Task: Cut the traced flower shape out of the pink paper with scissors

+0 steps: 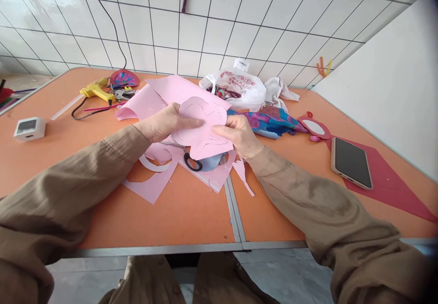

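Between my two hands is a pink sheet piece [201, 135] with a curved outline drawn on it in dark line. My left hand [171, 122] grips its left side, thumb lying across the front. On the right edge, my right hand [241, 134] pinches it with the thumb in front. Below the piece lie scissors [193, 162], their black handle showing and the rest largely covered. Pink offcuts [150, 188] with cut-out curves spread under and around them. A narrow pink strip [243, 178] lies near my right wrist.
Behind my hands are a larger pink sheet [178, 90] and a white plastic bag [251, 90]. A yellow glue gun [97, 90] and a white box [30, 128] stand left. Patterned blue fabric [270, 121], a phone [351, 162] and a red sheet [390, 181] lie right.
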The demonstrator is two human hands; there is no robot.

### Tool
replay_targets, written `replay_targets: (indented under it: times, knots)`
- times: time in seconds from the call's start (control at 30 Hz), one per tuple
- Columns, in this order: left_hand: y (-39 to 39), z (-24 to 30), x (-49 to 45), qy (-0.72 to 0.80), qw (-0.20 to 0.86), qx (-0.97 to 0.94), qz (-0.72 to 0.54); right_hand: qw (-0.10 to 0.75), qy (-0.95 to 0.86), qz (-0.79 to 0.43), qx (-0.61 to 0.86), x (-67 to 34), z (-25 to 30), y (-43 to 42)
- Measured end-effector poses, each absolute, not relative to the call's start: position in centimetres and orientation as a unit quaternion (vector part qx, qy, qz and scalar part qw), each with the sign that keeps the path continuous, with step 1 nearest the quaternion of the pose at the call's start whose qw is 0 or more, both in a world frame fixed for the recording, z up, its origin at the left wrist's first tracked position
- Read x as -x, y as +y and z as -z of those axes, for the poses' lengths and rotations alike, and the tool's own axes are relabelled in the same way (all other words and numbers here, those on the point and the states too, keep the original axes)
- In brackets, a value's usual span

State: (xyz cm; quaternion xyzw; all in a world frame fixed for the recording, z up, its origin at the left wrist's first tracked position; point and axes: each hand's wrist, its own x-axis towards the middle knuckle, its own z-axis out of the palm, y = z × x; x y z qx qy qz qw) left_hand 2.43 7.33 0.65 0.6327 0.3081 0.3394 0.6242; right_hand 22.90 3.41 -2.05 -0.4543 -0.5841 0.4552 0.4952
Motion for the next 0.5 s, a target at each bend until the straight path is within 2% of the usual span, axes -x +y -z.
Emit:
replay_targets:
  times: [0.27, 0.5]
  knots:
    - [7.2, -1.3, -2.0, 0.293, 0.672, -0.616, -0.287, 0.493, -0.582, -0.467, 0.447, -22.9, 2.0, 3.3]
    - [8.0, -1.5, -1.5, 0.312, 0.63, -0.604, -0.375, 0.545, -0.565, -0.46, 0.416, -23.2, 2.6, 4.4]
